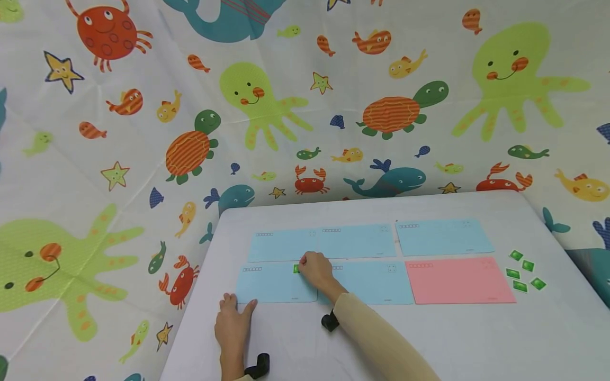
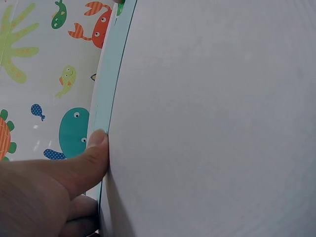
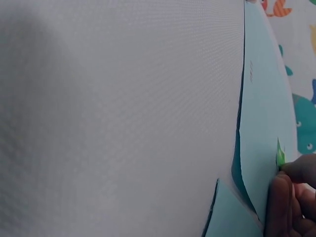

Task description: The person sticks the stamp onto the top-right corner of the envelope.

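A green stamp [image 1: 296,269] is at the upper right corner of the lower left blue envelope [image 1: 274,286]. My right hand [image 1: 316,269] pinches it between thumb and fingertips; in the right wrist view the stamp [image 3: 280,154] stands tilted up from the paper. My left hand [image 1: 233,320] rests at that envelope's lower left corner, fingers extended. Its thumb touches the near edge of the envelope [image 2: 111,74] in the left wrist view. The right forearm partly covers the neighbouring blue envelope [image 1: 374,286].
Two touching blue envelopes [image 1: 286,246] lie in the back row, with another blue envelope [image 1: 445,238] to their right. A pink envelope [image 1: 459,283] lies at front right. Beside it several green stamps [image 1: 513,273] are scattered on the white table [image 1: 476,338]. A sea-animal curtain [image 1: 286,116] hangs behind.
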The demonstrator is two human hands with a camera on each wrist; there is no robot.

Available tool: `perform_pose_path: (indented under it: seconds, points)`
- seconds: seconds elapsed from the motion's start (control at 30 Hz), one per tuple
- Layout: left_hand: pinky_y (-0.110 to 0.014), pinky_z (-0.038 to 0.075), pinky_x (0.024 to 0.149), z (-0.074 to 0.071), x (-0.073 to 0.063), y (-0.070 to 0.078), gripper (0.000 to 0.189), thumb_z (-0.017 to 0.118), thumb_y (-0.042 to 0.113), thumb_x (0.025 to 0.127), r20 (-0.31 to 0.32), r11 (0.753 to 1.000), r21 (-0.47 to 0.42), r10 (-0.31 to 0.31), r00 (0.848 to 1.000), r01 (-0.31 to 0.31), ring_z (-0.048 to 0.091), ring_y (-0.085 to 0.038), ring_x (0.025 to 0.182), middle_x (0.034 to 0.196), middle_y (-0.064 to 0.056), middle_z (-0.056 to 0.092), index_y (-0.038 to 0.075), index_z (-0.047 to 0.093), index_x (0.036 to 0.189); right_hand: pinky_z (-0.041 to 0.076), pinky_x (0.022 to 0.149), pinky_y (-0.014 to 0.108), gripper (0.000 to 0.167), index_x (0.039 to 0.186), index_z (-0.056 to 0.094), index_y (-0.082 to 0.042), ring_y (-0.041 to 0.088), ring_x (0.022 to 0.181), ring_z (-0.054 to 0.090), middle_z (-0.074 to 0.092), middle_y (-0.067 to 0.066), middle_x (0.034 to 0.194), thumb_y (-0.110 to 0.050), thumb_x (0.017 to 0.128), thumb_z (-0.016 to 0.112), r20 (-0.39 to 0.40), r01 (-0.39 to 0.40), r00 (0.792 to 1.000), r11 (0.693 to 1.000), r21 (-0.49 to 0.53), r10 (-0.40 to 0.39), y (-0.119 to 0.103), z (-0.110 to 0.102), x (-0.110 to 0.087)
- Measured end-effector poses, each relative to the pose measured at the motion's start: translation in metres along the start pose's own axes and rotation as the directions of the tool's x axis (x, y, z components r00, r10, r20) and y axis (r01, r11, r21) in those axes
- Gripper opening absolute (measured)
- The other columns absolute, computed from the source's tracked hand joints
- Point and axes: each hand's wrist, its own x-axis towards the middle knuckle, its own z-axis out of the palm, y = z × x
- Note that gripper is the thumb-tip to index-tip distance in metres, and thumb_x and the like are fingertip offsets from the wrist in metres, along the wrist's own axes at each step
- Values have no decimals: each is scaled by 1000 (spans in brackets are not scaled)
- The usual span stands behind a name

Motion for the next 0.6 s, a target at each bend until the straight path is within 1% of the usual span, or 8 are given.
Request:
perform_pose_path:
  seconds: [0.13, 0.23, 0.33, 0.43, 0.53, 0.6]
  points:
    - [-67, 29, 114, 1, 0, -1, 76, 76, 30, 88, 6, 1000, 1, 2, 1000, -2, 31, -55, 142, 151, -35, 32, -15, 45, 141, 42, 49, 23, 8, 81, 69, -8, 9, 58, 54, 70, 3, 75, -9, 89, 65, 5, -6, 1000, 1000, -14, 6, -1, 1, 0]
    - [-67, 28, 114, 1, 1, -1, 76, 76, 31, 89, 9, 1000, 2, 4, 1000, -4, 31, -56, 141, 151, -36, 32, -15, 44, 141, 42, 51, 25, 4, 86, 68, -7, 11, 59, 54, 71, 5, 78, -10, 88, 66, 10, -20, 1000, 1000, -19, 20, -3, 0, 0]
    - [-67, 29, 114, 1, 0, -1, 76, 76, 31, 89, 6, 1000, 1, 3, 1000, -3, 31, -56, 142, 151, -36, 32, -15, 44, 141, 43, 52, 26, 5, 90, 67, -6, 12, 60, 54, 71, 6, 81, -11, 88, 67, 15, -25, 1000, 999, -20, 25, -3, 0, 0]
    - [-67, 29, 114, 1, -1, -2, 76, 76, 30, 89, -2, 1000, 2, 3, 1000, -3, 31, -55, 142, 151, -35, 33, -15, 45, 141, 41, 51, 25, 4, 88, 68, -7, 11, 59, 52, 71, 4, 78, -11, 89, 66, 11, -1, 1000, 1000, -31, 1, -2, 1, 0]
    - [-67, 29, 114, 1, -1, -2, 76, 76, 30, 89, -2, 1000, 2, 6, 1000, -6, 31, -55, 142, 152, -35, 33, -14, 45, 141, 40, 51, 22, 6, 84, 68, -9, 10, 58, 50, 69, 2, 75, -10, 89, 65, -2, 27, 1000, 999, -41, -28, 0, 1, -2]
    - [-67, 29, 114, 2, -1, -2, 76, 76, 30, 89, 0, 1000, 4, 6, 1000, -6, 31, -55, 142, 152, -35, 32, -14, 44, 141, 40, 52, 22, 7, 84, 69, -9, 9, 59, 51, 69, 2, 75, -10, 90, 64, -7, 37, 999, 999, -39, -38, 1, 1, -2]
